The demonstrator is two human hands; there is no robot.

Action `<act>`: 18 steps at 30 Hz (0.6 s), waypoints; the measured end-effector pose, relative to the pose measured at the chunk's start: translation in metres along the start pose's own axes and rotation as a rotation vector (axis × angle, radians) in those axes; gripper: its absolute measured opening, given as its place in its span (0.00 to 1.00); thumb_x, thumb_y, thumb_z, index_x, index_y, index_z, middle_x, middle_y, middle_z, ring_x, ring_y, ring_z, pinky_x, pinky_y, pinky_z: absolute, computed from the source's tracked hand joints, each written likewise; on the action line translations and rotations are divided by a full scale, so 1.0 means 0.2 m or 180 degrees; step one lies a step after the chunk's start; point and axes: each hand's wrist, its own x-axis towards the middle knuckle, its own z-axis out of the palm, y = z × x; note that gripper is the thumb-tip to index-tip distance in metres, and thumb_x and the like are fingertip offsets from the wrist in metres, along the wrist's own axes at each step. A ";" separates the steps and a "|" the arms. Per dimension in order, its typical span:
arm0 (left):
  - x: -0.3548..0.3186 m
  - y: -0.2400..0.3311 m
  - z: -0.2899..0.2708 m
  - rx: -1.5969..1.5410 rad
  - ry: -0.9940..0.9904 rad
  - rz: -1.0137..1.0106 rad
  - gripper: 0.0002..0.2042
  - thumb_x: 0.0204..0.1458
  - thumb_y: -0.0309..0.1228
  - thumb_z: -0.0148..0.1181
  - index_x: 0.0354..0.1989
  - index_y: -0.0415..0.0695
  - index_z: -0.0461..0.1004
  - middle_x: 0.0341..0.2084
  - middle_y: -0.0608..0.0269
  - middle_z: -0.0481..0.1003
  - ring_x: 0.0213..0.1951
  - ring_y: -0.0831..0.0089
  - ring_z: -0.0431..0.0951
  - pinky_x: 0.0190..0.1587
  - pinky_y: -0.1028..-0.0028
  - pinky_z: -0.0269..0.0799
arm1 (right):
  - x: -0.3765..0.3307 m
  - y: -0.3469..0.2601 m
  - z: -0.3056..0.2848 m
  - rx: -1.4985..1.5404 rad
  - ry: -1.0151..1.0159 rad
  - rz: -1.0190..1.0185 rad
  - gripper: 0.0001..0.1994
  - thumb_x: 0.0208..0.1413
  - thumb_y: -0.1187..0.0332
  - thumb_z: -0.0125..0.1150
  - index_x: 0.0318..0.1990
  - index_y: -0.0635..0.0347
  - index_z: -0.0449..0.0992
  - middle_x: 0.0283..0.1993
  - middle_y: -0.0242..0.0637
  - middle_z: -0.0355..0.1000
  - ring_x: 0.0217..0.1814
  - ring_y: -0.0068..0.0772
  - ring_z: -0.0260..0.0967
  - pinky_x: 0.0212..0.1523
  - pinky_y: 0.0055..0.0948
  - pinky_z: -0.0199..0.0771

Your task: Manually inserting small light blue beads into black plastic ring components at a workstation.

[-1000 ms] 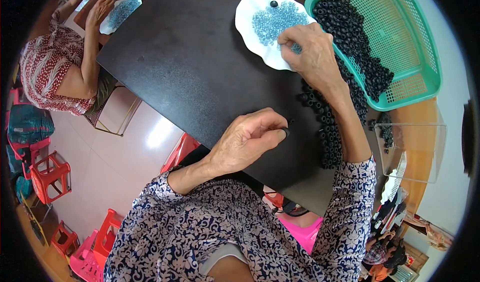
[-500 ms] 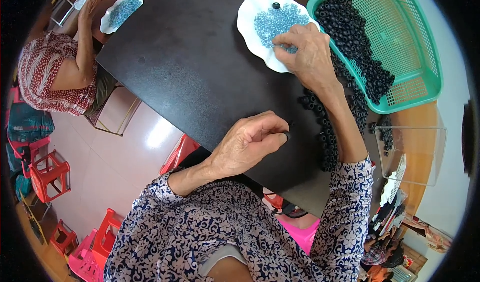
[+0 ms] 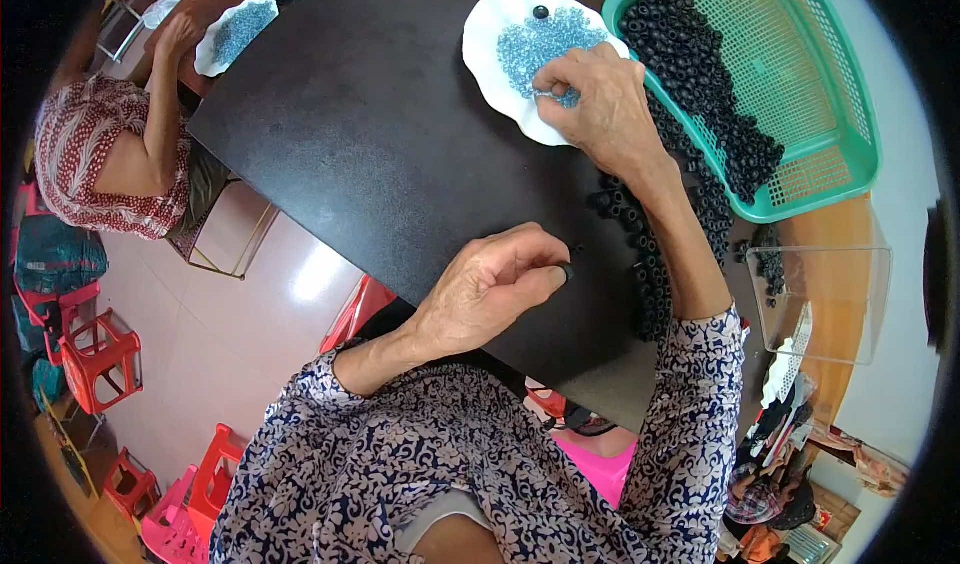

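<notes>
The left hand [image 3: 490, 289] rests on the black table [image 3: 380, 154], its forearm coming in from the lower edge in a flowered sleeve, wrist bent and knuckles up. Its fingers [image 3: 535, 264] are curled in, thumb and forefinger pinched on a small black ring [image 3: 567, 272] at their tips.

The right hand [image 3: 600, 99] reaches well forward of the left, arm stretched long, palm down over the near edge of a white wavy-rimmed plate [image 3: 490, 54]. Its fingers are bent and drawn together, tips pressed into the heap of small blue beads [image 3: 535, 44] on the plate; whether a bead is caught between them I cannot tell.

Just right of the right forearm a loose row of black rings [image 3: 650, 274] lies on the table, running up to a green basket [image 3: 830, 94] holding many more. A clear plastic box [image 3: 820, 299] stands right of the forearm.

Far left of both hands, another person [image 3: 110, 154] in a red patterned top leans over a second plate of blue beads [image 3: 235, 34].
</notes>
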 end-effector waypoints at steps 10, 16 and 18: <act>0.00 -0.02 0.00 0.0059 0.0121 0.0125 0.07 0.56 0.27 0.56 0.39 0.37 0.73 0.21 0.72 0.69 0.24 0.87 0.65 0.27 0.80 0.63 | -0.02 0.00 -0.02 0.0292 0.0284 0.0154 0.06 0.44 0.71 0.61 0.32 0.56 0.80 0.28 0.32 0.75 0.35 0.37 0.69 0.42 0.37 0.68; -0.04 0.01 -0.01 0.0056 0.0095 -0.0062 0.06 0.56 0.27 0.57 0.39 0.38 0.73 0.21 0.72 0.68 0.24 0.87 0.65 0.27 0.81 0.62 | 0.00 -0.03 -0.05 0.0370 0.0281 0.0238 0.08 0.48 0.73 0.57 0.36 0.56 0.80 0.34 0.34 0.76 0.40 0.39 0.70 0.48 0.36 0.70; -0.06 0.00 -0.01 0.0157 0.0092 -0.0003 0.06 0.56 0.25 0.56 0.39 0.38 0.74 0.24 0.73 0.69 0.24 0.89 0.64 0.26 0.82 0.61 | 0.01 -0.04 -0.03 0.0353 0.0295 0.0148 0.09 0.49 0.74 0.55 0.37 0.55 0.80 0.36 0.34 0.76 0.42 0.39 0.70 0.48 0.36 0.70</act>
